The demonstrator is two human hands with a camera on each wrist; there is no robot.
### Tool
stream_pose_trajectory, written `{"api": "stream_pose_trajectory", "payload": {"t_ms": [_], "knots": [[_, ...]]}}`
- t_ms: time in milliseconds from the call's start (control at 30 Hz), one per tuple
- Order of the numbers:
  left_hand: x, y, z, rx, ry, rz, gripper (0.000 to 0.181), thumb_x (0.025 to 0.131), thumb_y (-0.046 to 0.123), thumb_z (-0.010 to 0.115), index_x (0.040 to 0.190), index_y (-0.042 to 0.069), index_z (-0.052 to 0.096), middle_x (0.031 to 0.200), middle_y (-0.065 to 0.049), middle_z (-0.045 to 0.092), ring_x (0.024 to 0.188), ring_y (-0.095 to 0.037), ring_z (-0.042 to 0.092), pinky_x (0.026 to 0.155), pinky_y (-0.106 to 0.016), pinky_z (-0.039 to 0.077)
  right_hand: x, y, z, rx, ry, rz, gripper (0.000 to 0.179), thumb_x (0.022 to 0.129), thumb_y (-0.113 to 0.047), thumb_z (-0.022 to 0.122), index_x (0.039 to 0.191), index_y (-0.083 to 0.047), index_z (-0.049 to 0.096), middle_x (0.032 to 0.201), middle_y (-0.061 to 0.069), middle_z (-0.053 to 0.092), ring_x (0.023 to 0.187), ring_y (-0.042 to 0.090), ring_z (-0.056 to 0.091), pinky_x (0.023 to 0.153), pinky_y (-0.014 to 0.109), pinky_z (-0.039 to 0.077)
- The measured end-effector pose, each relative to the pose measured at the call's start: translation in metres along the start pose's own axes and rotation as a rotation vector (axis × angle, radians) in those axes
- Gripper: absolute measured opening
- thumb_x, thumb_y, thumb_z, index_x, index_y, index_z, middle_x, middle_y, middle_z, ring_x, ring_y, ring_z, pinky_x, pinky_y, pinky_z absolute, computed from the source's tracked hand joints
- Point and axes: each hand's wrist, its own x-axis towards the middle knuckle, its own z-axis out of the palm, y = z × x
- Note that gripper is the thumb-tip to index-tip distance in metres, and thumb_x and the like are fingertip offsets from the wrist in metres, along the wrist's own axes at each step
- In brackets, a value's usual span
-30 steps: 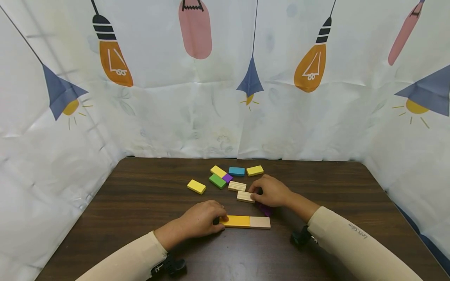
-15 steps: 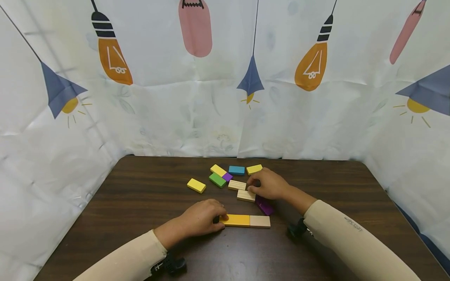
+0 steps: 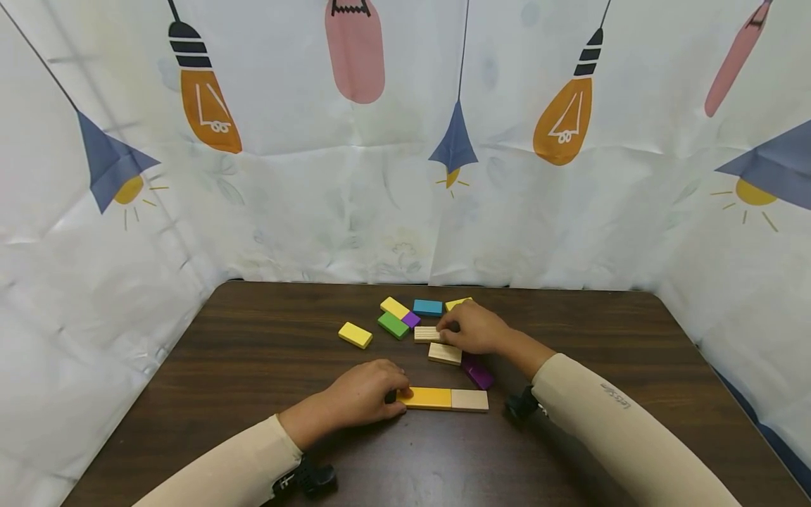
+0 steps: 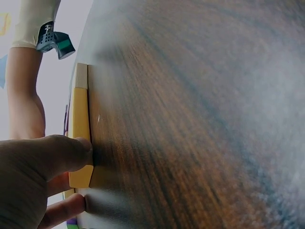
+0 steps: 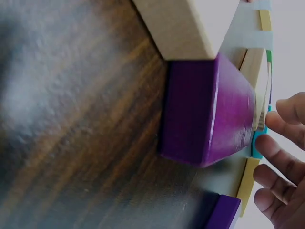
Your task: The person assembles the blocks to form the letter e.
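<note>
My left hand (image 3: 361, 396) pinches the left end of a yellow-orange wooden block (image 3: 431, 398) lying flat on the table. In the left wrist view the thumb (image 4: 71, 152) presses its near side, and other fingers sit behind. A pale wooden block (image 3: 470, 401) lies end to end with the yellow-orange one. Farther back, my right hand (image 3: 478, 329) pinches the right end of a plain striped wooden block (image 3: 426, 334) between thumb and forefinger. Just in front lies a second plain block (image 3: 445, 353), its right end close to a purple block (image 3: 478, 372).
Beyond the hands lie a green block (image 3: 393, 325), a small visible part of a purple block (image 3: 411, 320), a blue block (image 3: 427, 308) and yellow blocks (image 3: 355, 335), one partly covered by the right hand. Another purple block (image 5: 224, 212) shows in the right wrist view. A printed curtain (image 3: 304, 211) hangs behind the table.
My right hand has left the nearer plain block and moved back and left to the farther one, which has turned slightly straighter. The left hand has stayed on the yellow-orange block.
</note>
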Motion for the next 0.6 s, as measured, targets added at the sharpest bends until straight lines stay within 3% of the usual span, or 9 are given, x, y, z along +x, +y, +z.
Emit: {"api": "stream_pose_trajectory", "payload": {"t_ms": [233, 367, 600], "knots": [[0.000, 0.000, 0.001, 0.005, 0.005, -0.001, 0.010, 0.089, 0.024, 0.082, 0.095, 0.019, 0.077, 0.100, 0.008, 0.070, 0.108, -0.016, 0.064, 0.093, -0.036, 0.054, 0.005, 0.005, -0.001, -0.017, 0.009, -0.027, 0.018, 0.095, -0.019, 0.071, 0.110, -0.013, 0.080, 0.110, -0.001, 0.074, 0.104, 0.019, 0.064, 0.093, 0.041, 0.051], [0.000, 0.000, 0.001, 0.001, 0.004, 0.003, 0.009, 0.089, 0.023, 0.082, 0.095, 0.019, 0.077, 0.099, 0.008, 0.070, 0.105, -0.014, 0.064, 0.091, -0.035, 0.054, 0.008, 0.006, -0.002, -0.025, -0.021, 0.006, 0.021, 0.093, -0.017, 0.074, 0.113, -0.014, 0.078, 0.113, -0.001, 0.072, 0.106, 0.019, 0.061, 0.098, 0.043, 0.049], [0.001, 0.000, 0.001, 0.001, 0.005, 0.009, 0.010, 0.088, 0.023, 0.082, 0.095, 0.019, 0.077, 0.099, 0.008, 0.070, 0.103, -0.013, 0.064, 0.090, -0.034, 0.054, 0.012, 0.004, -0.001, -0.027, -0.057, 0.074, 0.028, 0.092, -0.019, 0.076, 0.119, -0.015, 0.074, 0.112, -0.002, 0.070, 0.098, 0.015, 0.059, 0.090, 0.041, 0.052]]}}
